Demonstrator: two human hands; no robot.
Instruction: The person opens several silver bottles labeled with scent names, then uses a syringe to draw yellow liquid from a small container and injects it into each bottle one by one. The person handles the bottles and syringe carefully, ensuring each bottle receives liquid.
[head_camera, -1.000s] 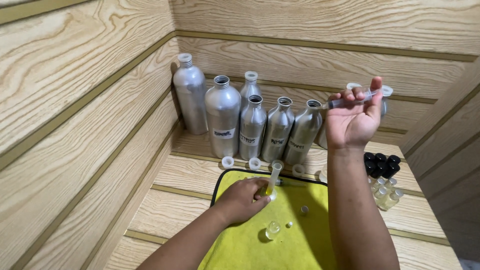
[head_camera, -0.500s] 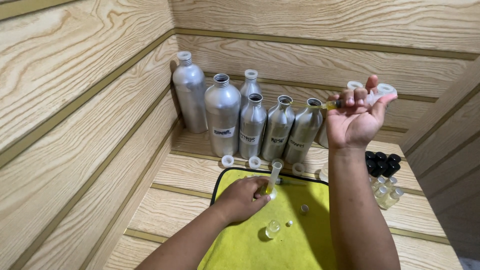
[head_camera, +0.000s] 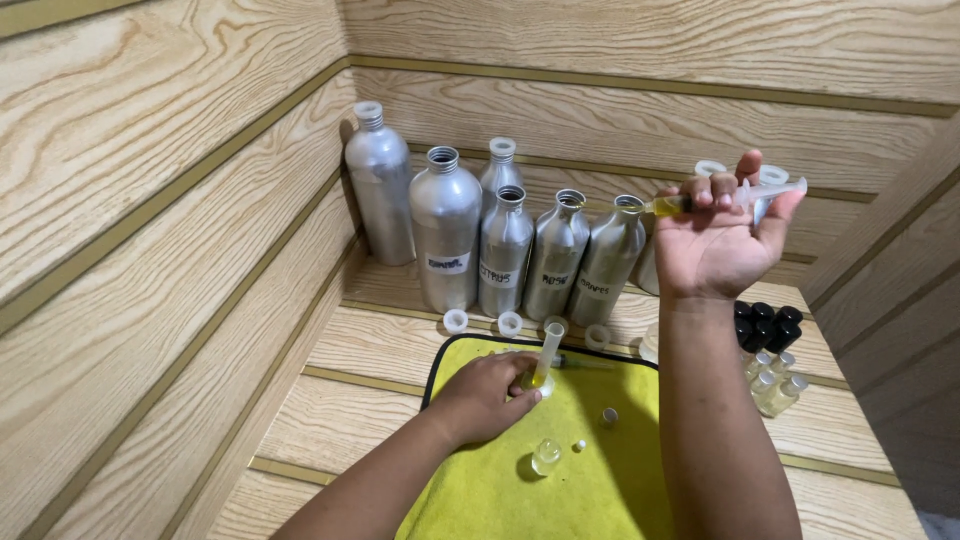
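Head view: we draw yellow liquid by syringe while steadying a small cylinder

Our right hand (head_camera: 715, 245) has its fingers closed on the syringe (head_camera: 725, 197), tip at the mouth of a silver bottle (head_camera: 608, 260); our left hand (head_camera: 482, 398) grips the measuring cylinder (head_camera: 546, 357) at its base on the yellow cloth (head_camera: 590, 470). Both look light, thin plastic, likely slippery; we judge the barrel and base the safest holds

A: How is the scene lit?
B: Bright, even, warm light from above; soft shadows behind the metal bottles (head_camera: 445, 230).
A: Sharpness?
B: Mostly crisp; dull glare on bottles, slight bending at edges.
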